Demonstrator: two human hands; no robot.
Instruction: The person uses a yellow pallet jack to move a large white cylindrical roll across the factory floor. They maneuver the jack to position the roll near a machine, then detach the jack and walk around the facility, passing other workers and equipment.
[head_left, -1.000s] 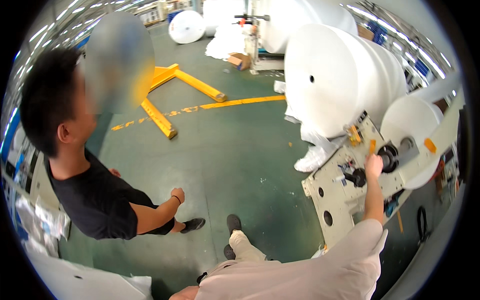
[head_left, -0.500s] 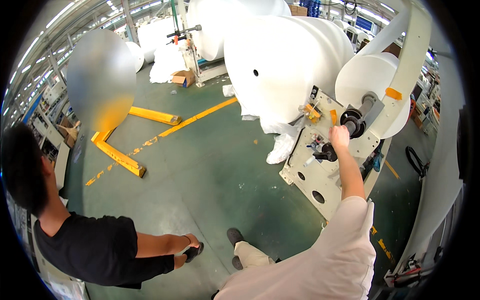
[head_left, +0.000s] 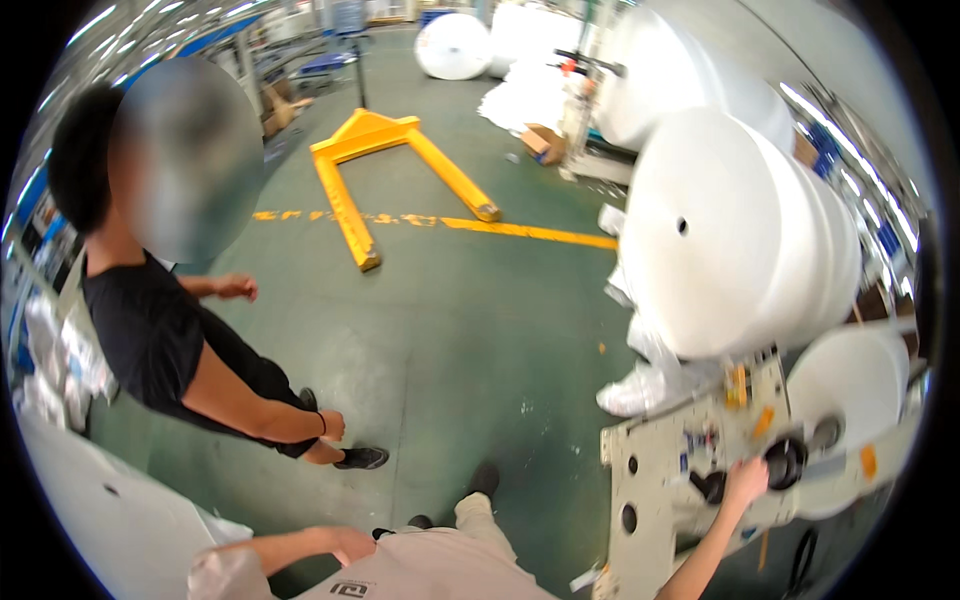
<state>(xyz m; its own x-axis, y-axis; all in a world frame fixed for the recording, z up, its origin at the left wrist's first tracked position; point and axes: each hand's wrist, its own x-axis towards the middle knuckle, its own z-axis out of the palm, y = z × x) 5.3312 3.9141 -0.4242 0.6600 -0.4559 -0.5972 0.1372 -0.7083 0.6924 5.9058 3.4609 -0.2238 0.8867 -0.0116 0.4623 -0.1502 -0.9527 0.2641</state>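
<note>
At the machine on the right, my right hand (head_left: 745,482) is closed around the near end of a shaft, beside a black round collar (head_left: 785,463). My fingers hide most of what they grip. A black handle (head_left: 709,486) sticks out just left of that hand, on the cream machine plate (head_left: 650,470). Behind the collar, the shaft (head_left: 826,432) runs towards a white roll (head_left: 850,375). My left hand (head_left: 350,545) rests against the front of my shirt at the waist, and its fingers are mostly hidden.
A person in black (head_left: 150,330) stands close on my left. Beyond lies a yellow forked frame (head_left: 365,140) on the green floor. Large white rolls (head_left: 700,240) stand at the right, with crumpled white wrapping (head_left: 640,388) at their foot. A white surface (head_left: 110,530) fills the lower left.
My view has swung to the left, so the machine sits lower right. My left forearm and hand have come into view. My right hand stays at the shaft end.
</note>
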